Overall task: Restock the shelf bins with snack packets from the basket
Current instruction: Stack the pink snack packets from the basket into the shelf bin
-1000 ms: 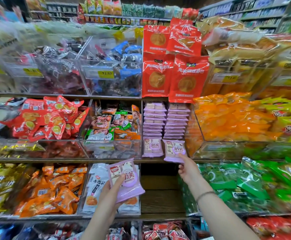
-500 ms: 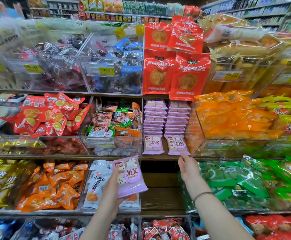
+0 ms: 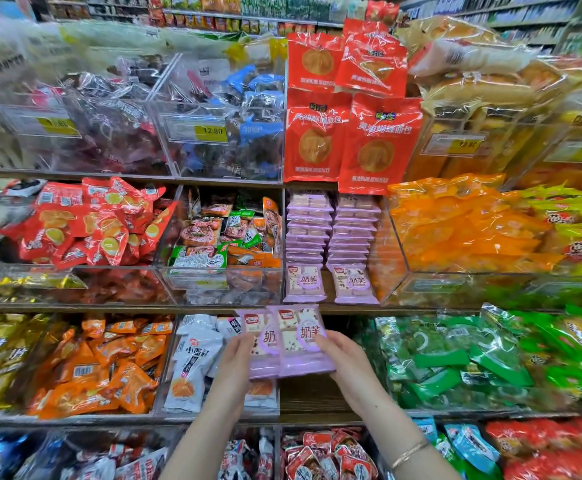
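Glossy plastic purple packets (image 3: pixel 291 344), wood shelf (image 3: pixel 312 398)

Setting: retail shop, snack aisle. Tiered shelves (image 3: pixel 75 308) carry clear bins (image 3: pixel 196 161) heaped with sealed snack packets (image 3: pixel 456 230). Yellow price label (image 3: pixel 212 130) reads 12.80 on one bin front. More stocked shelving (image 3: pixel 213 19) behind, along top edge.

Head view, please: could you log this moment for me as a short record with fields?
Held: two purple packets, overlapping, fronts facing the camera
Left hand: grips their left edge
Right hand: grips their right edge
Matching stock: purple stacks on the shelf above
Neighbours: white packets to the left, green packets to the right
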`<state>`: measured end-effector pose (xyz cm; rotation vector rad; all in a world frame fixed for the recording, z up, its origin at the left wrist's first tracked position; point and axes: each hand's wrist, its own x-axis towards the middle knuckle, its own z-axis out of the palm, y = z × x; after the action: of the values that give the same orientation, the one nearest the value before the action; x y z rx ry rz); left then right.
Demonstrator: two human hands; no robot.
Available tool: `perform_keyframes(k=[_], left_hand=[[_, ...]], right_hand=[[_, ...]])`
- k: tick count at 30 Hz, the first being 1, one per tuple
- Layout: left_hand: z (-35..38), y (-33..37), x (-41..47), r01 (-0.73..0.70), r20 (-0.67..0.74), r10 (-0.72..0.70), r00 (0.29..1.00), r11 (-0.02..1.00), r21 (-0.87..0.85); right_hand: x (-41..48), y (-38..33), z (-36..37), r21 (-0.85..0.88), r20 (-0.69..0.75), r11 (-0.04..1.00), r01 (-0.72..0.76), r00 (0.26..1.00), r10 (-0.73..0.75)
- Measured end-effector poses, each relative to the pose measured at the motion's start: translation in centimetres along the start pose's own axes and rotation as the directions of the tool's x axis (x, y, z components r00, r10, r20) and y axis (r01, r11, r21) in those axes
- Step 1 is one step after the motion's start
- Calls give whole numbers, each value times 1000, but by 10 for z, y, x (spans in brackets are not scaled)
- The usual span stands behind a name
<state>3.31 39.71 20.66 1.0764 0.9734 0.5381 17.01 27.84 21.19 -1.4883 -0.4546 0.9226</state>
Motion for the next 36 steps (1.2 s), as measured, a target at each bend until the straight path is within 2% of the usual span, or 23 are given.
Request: perform_keyframes(k=[2,5,7,10,13,15,17,19,23,28,31,33,36], left_hand=[[-9,2,4,4,-34,-5,999,999,-36],[-17,5,4,19,-57,-22,998,998,-55],[-22,5,6,18,-70,-23,997,997,-69],[-26,5,7,24,-80,-30,996,997,-71],[-30,5,6,30,-89,-37,995,997,-71],[-33,3,6,43,-99,-49,994,997,-65],[-35,1,6,56,-98,-65,993,995,-87],[-37,1,7,55,-90,-64,994,993,-101],[-35,0,9,42,-90,-50,995,995,-88],[-21,8,7,54,-52,-59,997,994,-91],[-15,10,5,45,-5,-45,999,995,-85],[-10,11,4,44,61,-38,997,994,-95],[4,15,3,46,128,-31,991,993,-110]], right_hand=[[14,5,-12,23,-131,1000,13,991,-9],[42,-2,-32,9,-385,998,58,921,-49],[64,-16,-35,0,-427,996,92,901,-83],[96,-37,-26,-57,-395,989,134,907,-146],[122,-47,-10,-272,-359,952,139,903,-234],[133,-47,-4,-459,-317,883,94,912,-262],[140,-45,-1,-643,-285,765,32,917,-278],[143,-43,2,-722,-287,692,-32,923,-256],[144,-43,1,-745,-276,663,-72,939,-208],[133,-55,-4,-719,-187,692,-63,977,-105],[108,-51,-7,-729,-132,684,10,979,-155],[82,-44,-7,-676,-112,731,92,968,-226],[38,-33,1,-436,-19,892,117,990,-140]])
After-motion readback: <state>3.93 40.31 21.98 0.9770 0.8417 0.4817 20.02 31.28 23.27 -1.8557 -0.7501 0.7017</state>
